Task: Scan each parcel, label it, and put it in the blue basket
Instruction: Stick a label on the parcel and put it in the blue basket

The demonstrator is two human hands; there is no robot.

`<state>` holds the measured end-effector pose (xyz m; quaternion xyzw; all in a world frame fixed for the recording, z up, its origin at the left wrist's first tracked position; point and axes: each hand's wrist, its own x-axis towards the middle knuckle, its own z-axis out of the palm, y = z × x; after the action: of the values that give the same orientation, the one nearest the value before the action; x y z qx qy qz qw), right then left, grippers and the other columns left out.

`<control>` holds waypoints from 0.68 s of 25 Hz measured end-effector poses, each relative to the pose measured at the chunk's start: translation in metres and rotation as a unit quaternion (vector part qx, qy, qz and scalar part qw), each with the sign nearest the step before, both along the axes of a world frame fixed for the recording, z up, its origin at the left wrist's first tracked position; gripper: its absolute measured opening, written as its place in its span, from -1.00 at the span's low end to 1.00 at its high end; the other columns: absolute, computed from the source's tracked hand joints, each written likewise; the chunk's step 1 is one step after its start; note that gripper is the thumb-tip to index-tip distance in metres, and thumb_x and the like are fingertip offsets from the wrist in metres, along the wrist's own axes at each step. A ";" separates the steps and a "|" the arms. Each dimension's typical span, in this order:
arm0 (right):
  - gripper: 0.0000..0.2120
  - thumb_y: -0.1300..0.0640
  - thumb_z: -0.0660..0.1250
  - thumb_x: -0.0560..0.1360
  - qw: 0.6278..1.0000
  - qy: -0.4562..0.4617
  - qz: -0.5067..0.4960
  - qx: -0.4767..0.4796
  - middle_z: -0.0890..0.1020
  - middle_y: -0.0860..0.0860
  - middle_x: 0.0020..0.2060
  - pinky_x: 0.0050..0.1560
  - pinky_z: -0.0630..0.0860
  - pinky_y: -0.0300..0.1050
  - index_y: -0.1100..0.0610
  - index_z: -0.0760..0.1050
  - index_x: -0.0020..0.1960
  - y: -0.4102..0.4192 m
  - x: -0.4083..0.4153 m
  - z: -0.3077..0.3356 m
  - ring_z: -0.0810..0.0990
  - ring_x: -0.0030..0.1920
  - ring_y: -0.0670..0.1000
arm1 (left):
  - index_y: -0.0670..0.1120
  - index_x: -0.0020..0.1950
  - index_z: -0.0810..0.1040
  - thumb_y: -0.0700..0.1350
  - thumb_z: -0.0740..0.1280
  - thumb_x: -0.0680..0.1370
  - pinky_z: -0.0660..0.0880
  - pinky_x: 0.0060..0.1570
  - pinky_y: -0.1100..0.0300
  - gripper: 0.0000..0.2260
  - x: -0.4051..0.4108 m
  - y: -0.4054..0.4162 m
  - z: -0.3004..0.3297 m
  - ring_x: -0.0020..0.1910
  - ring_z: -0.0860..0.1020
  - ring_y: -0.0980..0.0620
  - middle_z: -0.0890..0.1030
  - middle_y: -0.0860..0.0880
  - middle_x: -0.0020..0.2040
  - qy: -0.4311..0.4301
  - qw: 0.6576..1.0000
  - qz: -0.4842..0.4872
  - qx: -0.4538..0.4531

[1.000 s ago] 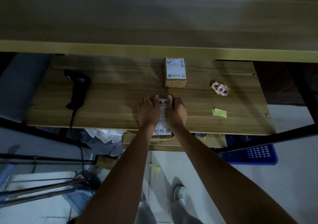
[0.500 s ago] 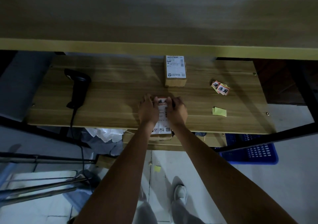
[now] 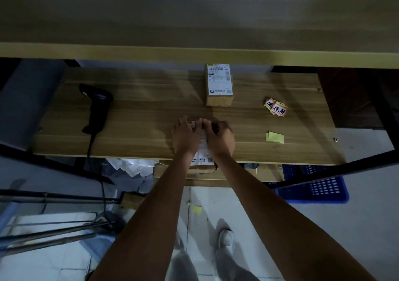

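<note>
Left hand point(image 3: 187, 137): laid flat on the near parcel point(image 3: 201, 162), fingers straight and close together, tips at the parcel's far end, pressing on an orange-and-red sticker point(image 3: 191, 124) that shows beside the fingers.

Right hand point(image 3: 220, 137): resting on the same parcel just beside the left hand, fingers bent over its far right corner; whether they grip the edge or only press on it cannot be told.

Near parcel: a brown carton with a white shipping label on top, lying under both hands at the front edge of the wooden surface point(image 3: 151, 116) and overhanging that edge toward the person. Only the sticker at the far end and the label's near end show clear of the hands.

Second parcel point(image 3: 219, 85): brown carton with a white barcode label, behind the near parcel, well apart from it, near the back of the surface.

Barcode scanner point(image 3: 97, 108): black, corded, lying far left of the near parcel, apart from both hands.

Sticker pile point(image 3: 276, 107): red-and-white stickers with bold characters, to the right and behind the near parcel.

Yellow-green paper scrap point(image 3: 274, 137): right of the near parcel, level with the hands.

Blue basket point(image 3: 319, 189): on the floor, below and to the right of the near parcel, partly hidden under the surface and its black frame point(image 3: 336, 168).
</note>
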<state>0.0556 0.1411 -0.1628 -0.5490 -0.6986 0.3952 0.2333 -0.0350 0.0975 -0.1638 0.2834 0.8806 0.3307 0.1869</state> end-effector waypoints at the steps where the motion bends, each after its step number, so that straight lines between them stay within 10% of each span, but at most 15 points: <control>1: -0.62 -0.22 0.19 0.55 1.000 -0.002 0.002 -0.002 0.54 -0.03 0.01 -0.33 0.34 -0.32 0.06 0.57 0.05 0.001 0.000 -0.001 0.51 -0.18 -0.13 | -0.15 0.30 0.39 0.18 0.19 0.58 0.50 0.10 -0.01 -0.54 0.000 0.000 0.000 0.20 0.49 -0.18 0.54 -0.20 0.19 -0.003 1.000 -0.002 -0.001; 17: -0.63 -0.06 0.06 0.64 0.998 -0.052 0.009 0.034 0.55 0.03 0.06 -0.19 0.42 -0.15 0.12 0.56 0.08 0.004 -0.003 -0.005 0.59 -0.07 0.04 | -0.22 0.27 0.42 -0.02 0.13 0.65 0.38 0.20 -0.01 -0.68 -0.003 -0.001 0.006 0.24 0.45 -0.22 0.53 -0.24 0.20 -0.017 1.000 -0.022 0.009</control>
<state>0.0525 0.1451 -0.1679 -0.5542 -0.7278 0.3445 0.2111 -0.0383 0.0964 -0.1573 0.2989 0.8677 0.3390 0.2070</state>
